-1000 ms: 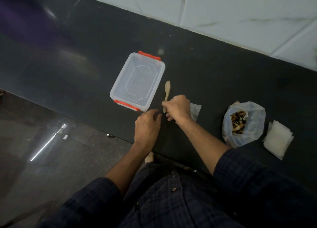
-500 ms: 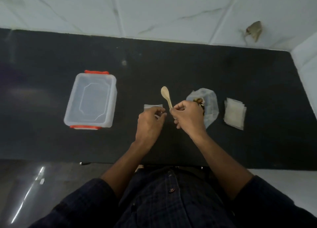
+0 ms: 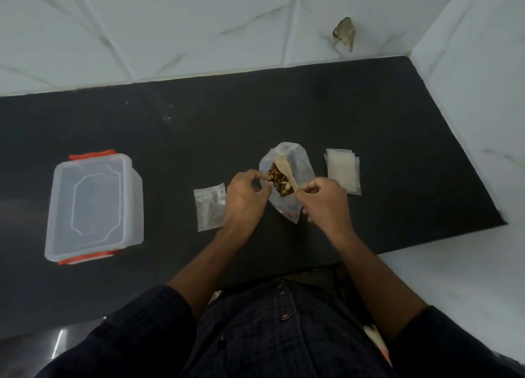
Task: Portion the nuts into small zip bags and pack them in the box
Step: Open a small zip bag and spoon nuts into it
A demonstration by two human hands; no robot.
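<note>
**A:** status on hands?

**B:** I see both over the big plastic bag [image 3: 295, 161] at counter centre-right. Right hand [image 3: 326, 204] has fingers curled, pinching the handle end of the wooden spoon [image 3: 285, 168]. Spoon bowl sits over the open mouth of the bag, above the nuts [image 3: 279, 183]. Can't tell if the bowl is loaded or touching the nuts.

**A:** left?

**B:** Left hand [image 3: 244, 198] is at the bag's left rim, thumb and forefinger closed together at the edge of the opening. Looks like a pinch on the plastic, but I can't confirm film between the fingertips. Other fingers curled loosely.

**A:** where's the zip bag?

**B:** One small zip bag [image 3: 209, 206] lies flat on the black counter [image 3: 199, 127], just left of the left hand. Right edge is partly under the hand. Can't tell whether its seal is open. Nobody is holding it.

**A:** rest of the supplies?

**B:** Stack of spare zip bags [image 3: 343, 170] to the right of the nut bag, near it, not touching from what I see. Roughly squared, a few edges offset.

**A:** box?

**B:** Clear box [image 3: 93, 207] with orange latches on its near and far ends, well apart to the left on the same counter. Through the blur I can't tell lid on or off; nothing readable inside.

**A:** surroundings?

**B:** White marble-look wall tiles [image 3: 170, 22] behind and to the right. Dark plaid sleeves at the bottom.
</note>
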